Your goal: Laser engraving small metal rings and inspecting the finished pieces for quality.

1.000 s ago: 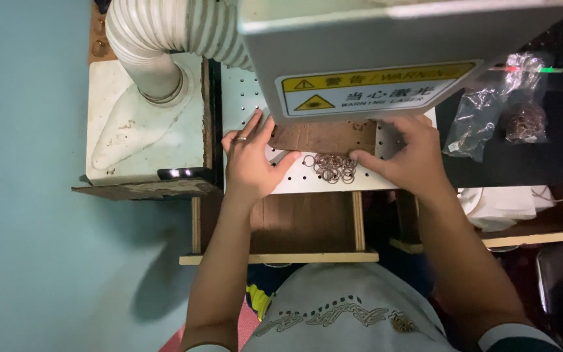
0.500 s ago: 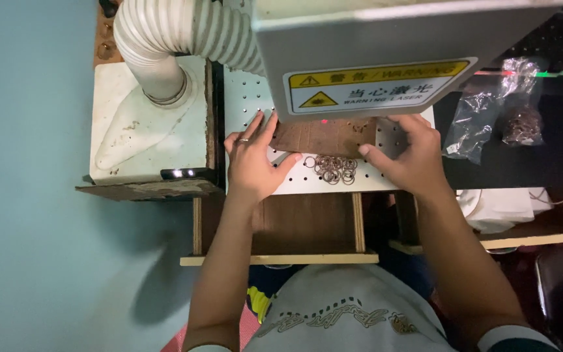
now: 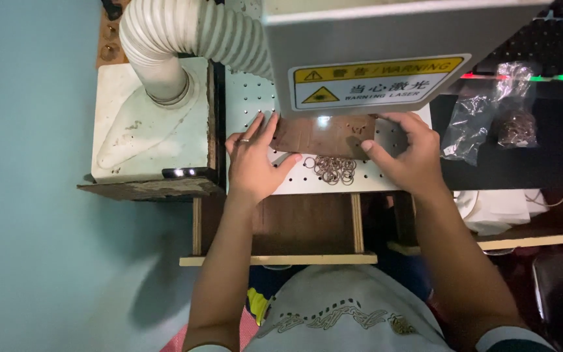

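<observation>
Brown leather piece (image 3: 324, 135) — positioned flat on the perforated work plate (image 3: 249, 98) beneath the machine head (image 3: 386, 45). Left hand (image 3: 253, 163) presses its left edge, fingers spread; right hand (image 3: 406, 155) pinches the right end. Metal rings (image 3: 333, 169) lie just beside it.

The right hand (image 3: 406, 155) sits a little further in over the brown board (image 3: 324, 135) than a second ago, its fingers now curled onto the right end. The left hand (image 3: 253, 161) has barely shifted, fingers spread at the left edge. A bright spot of light now shows on the board's top edge.
</observation>
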